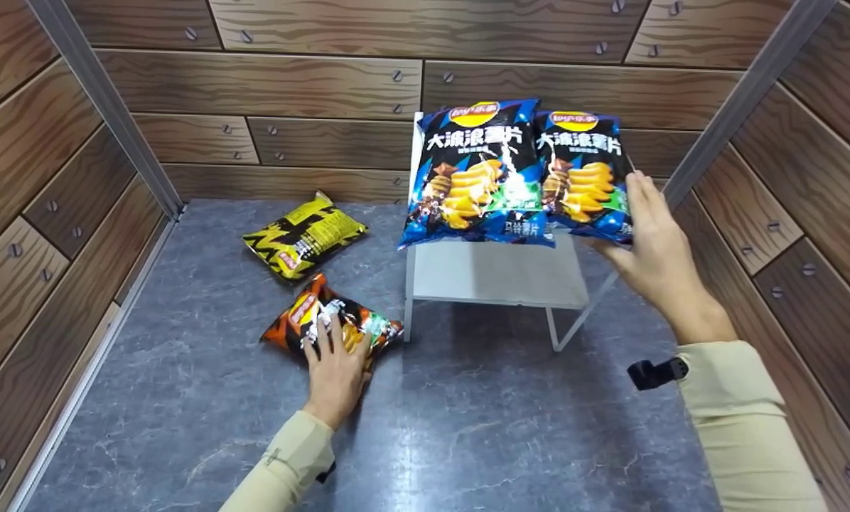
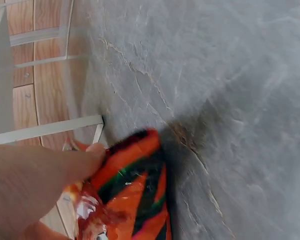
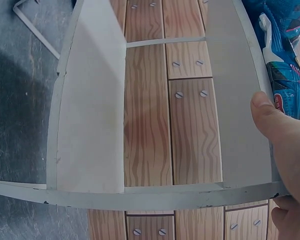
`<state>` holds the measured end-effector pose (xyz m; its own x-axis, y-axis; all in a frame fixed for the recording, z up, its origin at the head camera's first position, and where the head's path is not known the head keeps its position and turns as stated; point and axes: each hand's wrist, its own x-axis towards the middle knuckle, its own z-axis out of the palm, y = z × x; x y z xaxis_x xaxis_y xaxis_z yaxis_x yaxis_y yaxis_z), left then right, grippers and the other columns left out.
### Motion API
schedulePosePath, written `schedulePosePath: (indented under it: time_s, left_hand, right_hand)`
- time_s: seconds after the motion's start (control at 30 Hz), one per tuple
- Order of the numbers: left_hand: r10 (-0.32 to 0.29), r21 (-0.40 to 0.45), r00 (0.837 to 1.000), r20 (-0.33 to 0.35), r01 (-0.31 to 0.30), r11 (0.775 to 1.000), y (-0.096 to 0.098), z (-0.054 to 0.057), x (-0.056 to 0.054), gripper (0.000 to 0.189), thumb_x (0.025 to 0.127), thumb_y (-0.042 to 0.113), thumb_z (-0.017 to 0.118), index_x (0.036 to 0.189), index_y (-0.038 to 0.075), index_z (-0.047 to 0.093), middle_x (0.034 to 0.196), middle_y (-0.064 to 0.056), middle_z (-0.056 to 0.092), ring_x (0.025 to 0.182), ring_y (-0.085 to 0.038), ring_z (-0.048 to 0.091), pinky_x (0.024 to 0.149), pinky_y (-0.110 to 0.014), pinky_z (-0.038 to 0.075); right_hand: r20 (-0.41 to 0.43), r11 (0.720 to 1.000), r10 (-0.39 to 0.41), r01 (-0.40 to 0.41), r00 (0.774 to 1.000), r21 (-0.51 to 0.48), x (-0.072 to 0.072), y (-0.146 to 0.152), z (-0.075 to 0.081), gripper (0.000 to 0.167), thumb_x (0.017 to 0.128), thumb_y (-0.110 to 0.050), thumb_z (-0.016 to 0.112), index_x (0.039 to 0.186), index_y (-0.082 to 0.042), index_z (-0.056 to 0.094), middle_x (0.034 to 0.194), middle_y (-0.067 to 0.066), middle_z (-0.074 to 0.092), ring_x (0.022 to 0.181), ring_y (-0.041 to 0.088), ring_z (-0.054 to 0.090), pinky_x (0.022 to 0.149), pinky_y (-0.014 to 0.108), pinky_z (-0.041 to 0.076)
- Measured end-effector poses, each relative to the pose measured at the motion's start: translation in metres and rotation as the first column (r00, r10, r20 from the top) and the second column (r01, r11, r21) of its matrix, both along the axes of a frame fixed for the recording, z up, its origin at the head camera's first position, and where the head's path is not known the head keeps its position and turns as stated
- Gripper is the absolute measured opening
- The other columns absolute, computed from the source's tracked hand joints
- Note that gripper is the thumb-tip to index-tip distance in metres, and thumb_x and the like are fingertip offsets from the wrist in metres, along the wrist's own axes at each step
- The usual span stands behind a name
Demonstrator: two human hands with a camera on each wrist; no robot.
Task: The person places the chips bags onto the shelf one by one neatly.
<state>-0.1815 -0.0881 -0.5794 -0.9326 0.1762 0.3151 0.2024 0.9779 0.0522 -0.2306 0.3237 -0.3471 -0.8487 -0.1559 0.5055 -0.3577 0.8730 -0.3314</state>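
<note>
Two blue-and-black chip bags, the left one [image 1: 478, 171] and the right one [image 1: 583, 174], lie side by side on top of a white metal-framed rack [image 1: 496, 274]. My right hand [image 1: 652, 249] rests along the right bag's outer edge, its fingers straight. In the right wrist view the thumb lies at the rack's frame beside the blue packaging [image 3: 285, 80]. Down on the floor, my left hand [image 1: 336, 380] grips an orange-and-black chip bag [image 1: 304, 320] from above, fingers spread over its front. The left wrist view shows the thumb against the orange bag's edge [image 2: 135, 195].
A yellow-and-black chip bag [image 1: 308, 235] lies on the floor behind the orange one. Wood-patterned walls [image 1: 325, 85] enclose the grey marbled floor [image 1: 205, 398] at the back and both sides. The rack has a lower white shelf and thin metal legs [image 1: 571, 331].
</note>
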Motion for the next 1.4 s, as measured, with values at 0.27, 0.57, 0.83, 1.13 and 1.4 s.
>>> schedulePosePath:
  time_s: [0.27,0.57,0.83,1.13,1.4]
  left_hand:
    - [-0.038,0.077,0.995,0.093,0.031,0.997,-0.017,0.007,0.012,0.071,0.069,-0.004,0.078,0.133,0.018,0.057,0.15,-0.036,0.036,0.137,-0.057,0.035,0.108,-0.073,0.031]
    - [-0.053,0.096,0.971,0.235,0.031,0.995,-0.026,0.009,0.015,0.089,0.062,-0.008,0.076,0.142,0.013,0.045,0.16,-0.024,0.027,0.147,-0.048,0.023,0.115,-0.071,0.019]
    - [-0.097,0.137,0.982,0.162,0.075,0.988,-0.023,-0.007,0.005,0.099,0.08,0.053,0.072,0.157,0.011,0.026,0.164,-0.022,0.018,0.151,-0.043,0.017,0.119,-0.068,0.011]
    - [-0.113,0.027,0.991,-0.077,0.116,0.993,-0.029,-0.031,-0.008,0.121,0.052,0.054,0.09,0.151,0.008,0.039,0.158,-0.022,0.034,0.146,-0.042,0.032,0.114,-0.069,0.026]
    - [-0.14,0.038,0.983,-0.12,0.146,0.989,-0.031,-0.034,-0.01,0.094,0.066,0.011,0.085,0.15,0.011,0.044,0.156,-0.021,0.038,0.144,-0.042,0.036,0.109,-0.075,0.025]
  right_hand:
    - [0.025,1.0,-0.005,0.006,1.0,-0.007,0.001,0.0,0.001,0.094,0.085,-0.018,0.079,0.156,0.003,0.021,0.161,0.028,0.022,0.148,0.046,0.024,0.114,0.064,0.029]
    - [0.031,1.0,-0.014,0.014,0.999,0.001,0.001,0.0,0.001,0.094,0.085,-0.018,0.078,0.156,0.003,0.02,0.161,0.029,0.021,0.148,0.046,0.024,0.115,0.063,0.029]
    - [0.037,1.0,-0.025,0.025,0.999,0.006,0.001,0.0,0.002,0.094,0.085,-0.018,0.078,0.156,0.002,0.02,0.161,0.028,0.021,0.148,0.046,0.024,0.115,0.063,0.029]
    - [0.005,1.0,-0.01,0.01,1.0,0.006,0.0,-0.002,0.001,0.093,0.084,-0.02,0.079,0.154,0.006,0.024,0.159,0.03,0.025,0.147,0.048,0.026,0.114,0.063,0.029]
    - [-0.001,1.0,-0.008,0.008,1.0,0.002,0.0,0.0,0.001,0.092,0.084,-0.018,0.079,0.154,0.006,0.024,0.158,0.031,0.025,0.146,0.048,0.026,0.115,0.062,0.029]
